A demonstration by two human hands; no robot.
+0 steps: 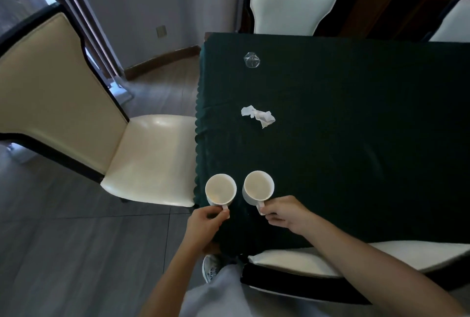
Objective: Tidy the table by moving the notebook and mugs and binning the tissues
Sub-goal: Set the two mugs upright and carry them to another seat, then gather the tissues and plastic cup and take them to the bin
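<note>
Two white mugs stand side by side near the front left corner of the table, which wears a dark green cloth. My left hand grips the handle of the left mug. My right hand grips the handle of the right mug. Both mugs look empty and upright. A crumpled white tissue lies further up the table, apart from the mugs. No notebook is in view.
A clear glass object sits near the far left corner. Cream chairs stand to the left, at the far end and tucked in right by me. Grey floor lies left of the table.
</note>
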